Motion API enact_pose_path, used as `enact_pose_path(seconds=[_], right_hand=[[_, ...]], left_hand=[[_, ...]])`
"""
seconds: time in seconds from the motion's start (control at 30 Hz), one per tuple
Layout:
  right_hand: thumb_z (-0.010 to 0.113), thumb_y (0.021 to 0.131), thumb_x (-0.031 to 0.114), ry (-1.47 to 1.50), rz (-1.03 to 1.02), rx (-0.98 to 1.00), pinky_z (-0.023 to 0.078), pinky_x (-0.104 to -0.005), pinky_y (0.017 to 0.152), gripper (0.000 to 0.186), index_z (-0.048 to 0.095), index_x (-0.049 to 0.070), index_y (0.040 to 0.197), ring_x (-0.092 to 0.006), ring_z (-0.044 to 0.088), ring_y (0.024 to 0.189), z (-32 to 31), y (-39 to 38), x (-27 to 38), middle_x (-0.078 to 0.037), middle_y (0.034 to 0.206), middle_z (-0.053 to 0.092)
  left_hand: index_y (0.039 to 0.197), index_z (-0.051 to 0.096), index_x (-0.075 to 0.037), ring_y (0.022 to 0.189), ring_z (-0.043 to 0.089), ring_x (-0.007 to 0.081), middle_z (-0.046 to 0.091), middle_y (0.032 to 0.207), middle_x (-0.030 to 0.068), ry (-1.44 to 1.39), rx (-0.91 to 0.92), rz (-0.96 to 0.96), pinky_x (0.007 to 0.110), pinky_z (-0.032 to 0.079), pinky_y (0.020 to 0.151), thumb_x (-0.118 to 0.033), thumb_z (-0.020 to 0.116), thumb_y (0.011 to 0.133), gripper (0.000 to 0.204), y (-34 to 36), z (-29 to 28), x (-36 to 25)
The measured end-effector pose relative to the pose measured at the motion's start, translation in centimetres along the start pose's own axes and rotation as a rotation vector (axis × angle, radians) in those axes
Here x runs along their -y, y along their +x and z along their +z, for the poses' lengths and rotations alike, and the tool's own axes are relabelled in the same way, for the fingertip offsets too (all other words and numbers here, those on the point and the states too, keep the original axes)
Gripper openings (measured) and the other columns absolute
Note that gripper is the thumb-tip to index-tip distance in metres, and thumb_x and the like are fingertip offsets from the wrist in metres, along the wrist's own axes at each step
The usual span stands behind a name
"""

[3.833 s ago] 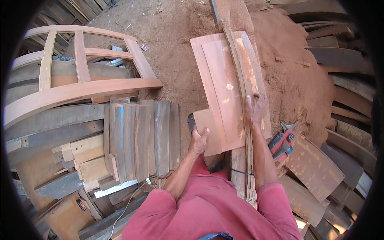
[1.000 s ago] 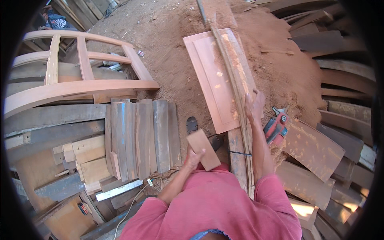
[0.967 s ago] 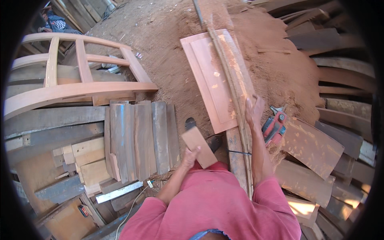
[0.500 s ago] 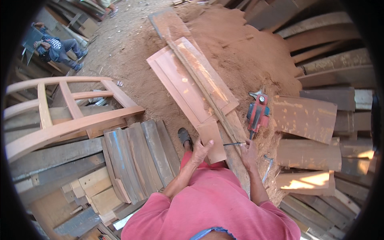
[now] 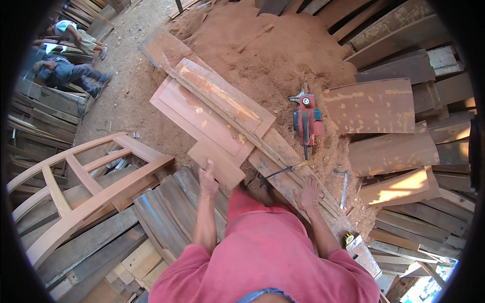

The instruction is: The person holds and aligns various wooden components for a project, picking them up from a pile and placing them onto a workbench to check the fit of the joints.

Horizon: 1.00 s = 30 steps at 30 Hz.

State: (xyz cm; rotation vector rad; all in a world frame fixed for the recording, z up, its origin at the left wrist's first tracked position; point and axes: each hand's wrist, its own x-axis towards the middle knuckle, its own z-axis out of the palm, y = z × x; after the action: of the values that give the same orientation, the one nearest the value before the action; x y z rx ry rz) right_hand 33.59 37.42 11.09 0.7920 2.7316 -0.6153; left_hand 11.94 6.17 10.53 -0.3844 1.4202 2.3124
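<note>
Rectangular board (image 5: 220,164): in your L hand, L of the table, overlapping the panel's near end in view; can't tell if touching.
L hand (image 5: 208,179): yours, gripping the board at its near long edge, thumb on top.
R hand (image 5: 307,195): yours, open, palm down, fingers spread over the strips & table, well apart from the board.
Raised panel (image 5: 189,111): on the table, far side of you, pinkish wood w/ pale patches; thin wood strips (image 5: 247,134) run lengthwise over it.
Table (image 5: 285,144): long plank, running diag. from upper L to your R; dark strap (image 5: 282,170) crosses it btwn the panel & your R hand.
Electric planer (image 5: 306,123): red/black, on the sawdust (image 5: 227,35), R of the table.
Metal rod (image 5: 344,189): bent, R of your R hand.
Tape measure (image 5: 348,237): yellow/blk, nr your R forearm.
Arched frame (image 5: 96,202): wood, over stacked planks (image 5: 166,197) to your L.
Co-workers (image 5: 60,70): two ppl, upper L, well apart from you.
</note>
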Motion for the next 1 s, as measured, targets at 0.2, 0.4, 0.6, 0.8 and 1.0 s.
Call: enact_pose_path(seconds=[0.2, 0.4, 0.6, 0.8, 1.0], right_hand=[[0.075, 0.087, 0.038, 0.845, -0.051, 0.279, 0.037, -0.0517, 0.115, 0.079, 0.042, 0.003, 0.149, -0.0436, 0.05, 0.132, -4.6, 1.3, 9.1, -0.027, 0.14, 0.054], [0.071, 0.092, 0.032, 0.43, 0.136, 0.017, 0.041, -0.0463, 0.113, 0.068, 0.047, -0.002, 0.145, -0.038, 0.056, 0.131, -1.6, 3.0, 1.7, -0.026, 0.141, 0.056], [0.072, 0.089, 0.027, 0.056, 0.119, 0.137, 0.041, -0.0495, 0.111, 0.056, 0.056, -0.002, 0.135, -0.0417, 0.055, 0.127, -1.2, 3.0, -4.3, -0.026, 0.136, 0.059], [0.074, 0.086, 0.026, 0.014, -0.105, 0.039, 0.037, -0.0501, 0.113, 0.06, 0.054, -0.001, 0.136, -0.0435, 0.049, 0.132, -3.2, 5.8, 3.3, -0.028, 0.136, 0.055], [0.075, 0.088, 0.029, -0.121, -0.347, 0.052, 0.032, -0.0517, 0.117, 0.068, 0.048, -0.003, 0.142, -0.0455, 0.042, 0.138, -1.9, 12.9, 11.0, -0.029, 0.144, 0.048]], left_hand=[[0.145, 0.047, -0.003, 0.118, 0.063, 0.0228, 0.063, 0.131, 0.0103, 0.05, 0.277, -0.206, 0.04, 0.053, 0.101, -0.034, 0.067, 0.101, 0.057, -4.0, 6.0, 2.8], [0.144, 0.049, -0.003, 0.12, 0.059, 0.0185, 0.062, 0.13, 0.0066, 0.109, 0.223, -0.116, 0.037, 0.049, 0.102, -0.035, 0.071, 0.099, 0.059, -4.1, 7.2, 3.3], [0.143, 0.05, -0.003, 0.12, 0.06, 0.0189, 0.063, 0.132, 0.0065, 0.02, 0.026, -0.022, 0.037, 0.049, 0.103, -0.036, 0.071, 0.099, 0.059, -1.0, 0.2, 3.8], [0.142, 0.052, -0.007, 0.122, 0.059, 0.0195, 0.063, 0.131, 0.0044, -0.289, -0.247, -0.05, 0.04, 0.048, 0.106, -0.035, 0.073, 0.098, 0.056, -3.6, -4.9, 7.1], [0.143, 0.049, -0.008, 0.117, 0.061, 0.0191, 0.063, 0.127, 0.0051, -0.418, -0.412, -0.172, 0.039, 0.052, 0.1, -0.031, 0.073, 0.098, 0.057, -8.0, -8.9, 12.3]])
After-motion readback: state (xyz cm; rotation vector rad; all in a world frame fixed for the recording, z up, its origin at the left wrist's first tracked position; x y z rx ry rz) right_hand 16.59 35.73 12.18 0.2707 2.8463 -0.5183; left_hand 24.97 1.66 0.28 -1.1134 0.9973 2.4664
